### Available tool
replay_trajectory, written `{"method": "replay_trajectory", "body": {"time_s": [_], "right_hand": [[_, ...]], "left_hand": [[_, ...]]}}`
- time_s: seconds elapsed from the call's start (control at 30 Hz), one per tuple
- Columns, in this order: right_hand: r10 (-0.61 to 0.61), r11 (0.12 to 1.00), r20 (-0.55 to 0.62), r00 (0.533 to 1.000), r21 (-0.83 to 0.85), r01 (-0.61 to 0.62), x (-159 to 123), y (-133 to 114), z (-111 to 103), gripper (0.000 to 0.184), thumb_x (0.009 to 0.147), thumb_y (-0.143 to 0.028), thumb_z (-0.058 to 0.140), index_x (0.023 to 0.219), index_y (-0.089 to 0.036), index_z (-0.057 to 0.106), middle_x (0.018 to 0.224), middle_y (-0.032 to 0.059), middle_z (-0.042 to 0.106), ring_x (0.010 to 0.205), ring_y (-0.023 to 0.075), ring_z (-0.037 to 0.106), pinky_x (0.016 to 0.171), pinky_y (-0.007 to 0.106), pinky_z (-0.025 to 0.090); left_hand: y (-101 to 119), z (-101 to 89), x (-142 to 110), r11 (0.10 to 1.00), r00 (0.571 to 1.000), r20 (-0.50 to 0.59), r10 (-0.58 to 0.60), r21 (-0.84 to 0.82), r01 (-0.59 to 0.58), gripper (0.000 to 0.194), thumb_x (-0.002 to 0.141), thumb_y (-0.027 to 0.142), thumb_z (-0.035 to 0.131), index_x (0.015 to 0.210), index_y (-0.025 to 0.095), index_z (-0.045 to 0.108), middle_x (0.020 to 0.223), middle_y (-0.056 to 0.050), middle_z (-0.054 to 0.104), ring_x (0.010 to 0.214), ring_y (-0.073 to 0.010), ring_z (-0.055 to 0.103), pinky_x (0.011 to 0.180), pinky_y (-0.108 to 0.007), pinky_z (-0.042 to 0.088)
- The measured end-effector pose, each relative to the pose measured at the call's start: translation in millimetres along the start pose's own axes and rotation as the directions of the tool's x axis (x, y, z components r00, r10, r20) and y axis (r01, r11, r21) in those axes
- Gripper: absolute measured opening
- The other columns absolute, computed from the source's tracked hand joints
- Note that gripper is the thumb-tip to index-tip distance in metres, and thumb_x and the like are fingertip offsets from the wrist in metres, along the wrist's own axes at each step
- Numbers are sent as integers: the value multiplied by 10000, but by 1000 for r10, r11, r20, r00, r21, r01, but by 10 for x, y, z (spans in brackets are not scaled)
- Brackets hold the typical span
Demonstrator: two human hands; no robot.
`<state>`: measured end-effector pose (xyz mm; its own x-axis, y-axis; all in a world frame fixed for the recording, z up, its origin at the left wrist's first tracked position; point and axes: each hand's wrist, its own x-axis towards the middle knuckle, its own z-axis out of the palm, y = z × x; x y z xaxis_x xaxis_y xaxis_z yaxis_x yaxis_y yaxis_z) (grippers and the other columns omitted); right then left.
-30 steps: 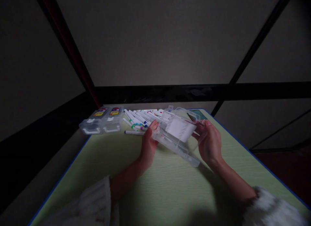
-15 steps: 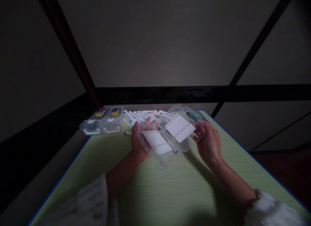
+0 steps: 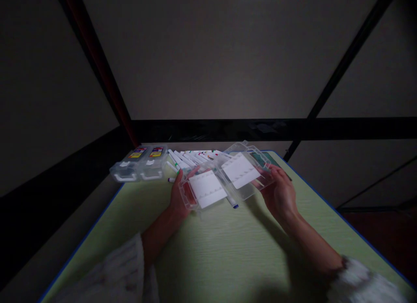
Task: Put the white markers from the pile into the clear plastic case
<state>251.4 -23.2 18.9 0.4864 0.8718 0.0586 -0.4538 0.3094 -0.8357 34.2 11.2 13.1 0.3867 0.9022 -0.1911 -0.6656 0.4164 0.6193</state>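
Note:
A clear plastic case (image 3: 245, 192) lies opened out between my hands, held above the table. White inserts fill part of each half, the left insert (image 3: 207, 189) and the right insert (image 3: 240, 170). My left hand (image 3: 180, 194) grips the left half, its fingers seen partly through the plastic. At the outer edge of the right half, my right hand (image 3: 280, 191) holds on with thumb above and fingers beneath. A marker with a blue end (image 3: 234, 204) shows below the middle of the case; whether it touches the case I cannot tell.
Many white markers (image 3: 185, 158) lie piled behind the case. Two closed clear cases (image 3: 151, 167) with handles and bright labels stand at the back left. A flat greenish item (image 3: 272, 158) lies at the back right. The green table (image 3: 208, 259) has a blue edge and meets a wall.
The left half of the case has tilted flatter and moved slightly left along with my left hand. More of the blue-ended marker shows below it. My right hand has barely moved.

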Motion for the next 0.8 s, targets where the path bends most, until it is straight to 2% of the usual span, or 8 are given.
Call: {"method": "replay_trajectory", "body": {"time_s": [0.1, 0.27, 0.47, 0.63, 0.8], "right_hand": [[36, 999, 60, 998, 13, -37, 10, 28, -24, 126, 700, -279, 556, 804, -217, 523, 797, 6, 660, 704, 175, 626, 563, 320, 500], [94, 995, 55, 994, 27, -96, 30, 52, -39, 89, 703, -252, 558, 776, -208, 535, 787, 24, 668, 692, 177, 630, 543, 319, 509], [110, 994, 119, 987, -11, -109, 39, 61, -61, 110, 681, -249, 604, 772, -219, 549, 792, 18, 666, 673, 178, 633, 547, 330, 523], [153, 988, 88, 984, -24, -151, 22, 35, -37, 150, 648, -230, 638, 758, -213, 537, 743, 0, 659, 656, 160, 627, 569, 326, 533], [200, 979, 91, 976, -66, -195, 3, 34, -18, 234, 597, -236, 680, 773, -221, 527, 704, -7, 658, 630, 153, 623, 546, 305, 534]], "left_hand": [[63, -32, -32, 999, 1000, -28, 13, 34, -12, 558, 816, 480, 355, 1265, 150, 387, 1053, -113, 630, 953, -251, 592, 825, -398, 441], [123, -89, -9, 996, 993, -112, 34, 81, -25, 479, 838, 371, 366, 1249, 128, 392, 1001, -123, 647, 917, -246, 610, 794, -397, 462], [156, -183, 37, 993, 992, -117, 39, 113, -26, 406, 830, 333, 401, 1177, 131, 462, 999, -121, 647, 901, -240, 617, 778, -388, 477], [204, -207, 42, 990, 991, -134, 24, 142, -5, 398, 835, 324, 400, 1176, 128, 461, 949, -113, 666, 856, -231, 634, 757, -373, 489], [293, -253, 60, 984, 996, -84, 9, 176, 6, 406, 834, 287, 409, 1211, 140, 429, 931, -105, 677, 857, -229, 639, 759, -361, 493]]}}
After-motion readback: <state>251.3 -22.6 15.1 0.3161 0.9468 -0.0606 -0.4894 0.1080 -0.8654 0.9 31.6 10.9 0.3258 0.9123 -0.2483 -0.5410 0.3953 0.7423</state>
